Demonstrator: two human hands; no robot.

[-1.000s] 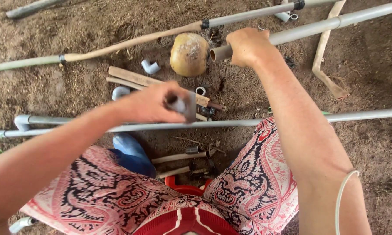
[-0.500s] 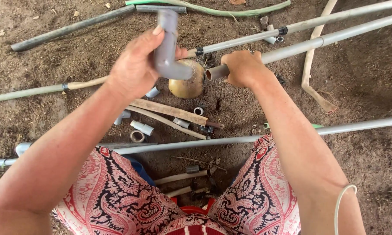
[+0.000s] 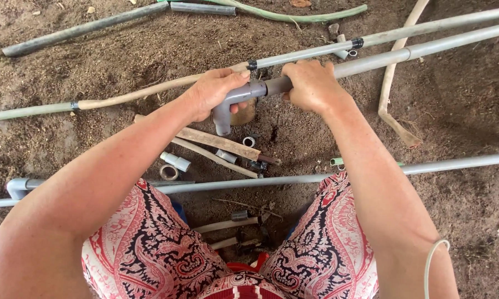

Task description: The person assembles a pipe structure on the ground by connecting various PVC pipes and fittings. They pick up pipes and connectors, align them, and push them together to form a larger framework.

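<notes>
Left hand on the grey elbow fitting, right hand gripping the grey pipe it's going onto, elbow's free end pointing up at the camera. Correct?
Not quite. In the head view the left hand does hold the grey elbow fitting and the right hand grips the grey pipe, but the elbow's free end points down toward the person's lap, not up at the camera.

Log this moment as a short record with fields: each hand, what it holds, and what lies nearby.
left hand: closed around a grey elbow fitting, its open end pointing down
right hand: closed around a long grey pipe at its near end
joint: elbow fitting sits on the pipe's end, between the two hands
ground: bare soil
below the hands: wooden slat, small pipe couplings
across the lap: another grey pipe
</notes>
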